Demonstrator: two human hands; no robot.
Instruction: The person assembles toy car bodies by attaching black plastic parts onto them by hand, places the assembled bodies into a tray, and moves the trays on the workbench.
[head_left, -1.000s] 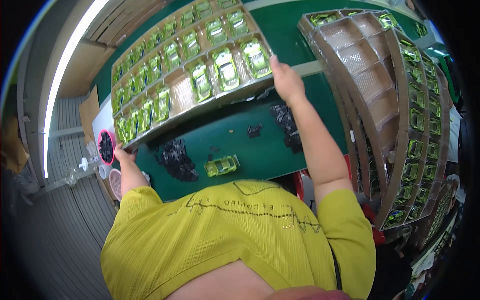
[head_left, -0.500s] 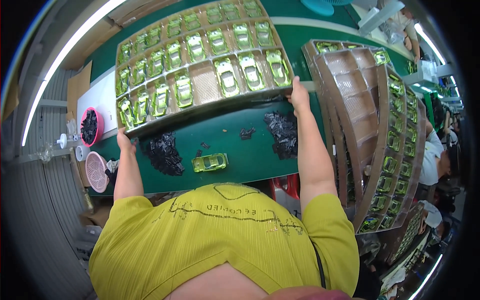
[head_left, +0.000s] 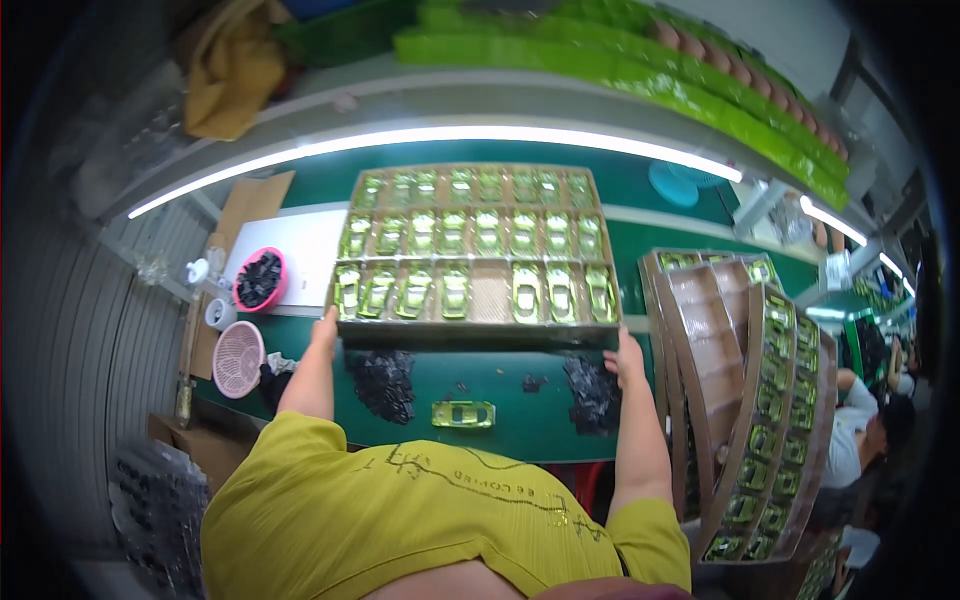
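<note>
Both my hands hold a brown tray [head_left: 480,338], split into rows of compartments, up over the green table. My left hand [head_left: 325,328] is closed on its near left corner, my right hand [head_left: 625,355] on the near right corner. Shiny green toy car bodies [head_left: 487,230] fill the compartments, except one bare compartment [head_left: 489,291] in the near row. Between me and the tray, a single green toy car body [head_left: 463,414] lies on the table, with a heap of small black parts [head_left: 383,385] to its left and another black heap [head_left: 594,395] to its right.
More trays [head_left: 700,420] of green car bodies lean in a stack at the right. A pink bowl [head_left: 282,290] of black parts and a pale pink basket [head_left: 238,360] stand at the left. A lit lamp tube [head_left: 440,133] and a shelf [head_left: 330,98] run above the table.
The view has tilted upward, bringing the lamp and shelf into sight. The tray now appears squarer to me instead of slanted; both hands keep their hold on it.
</note>
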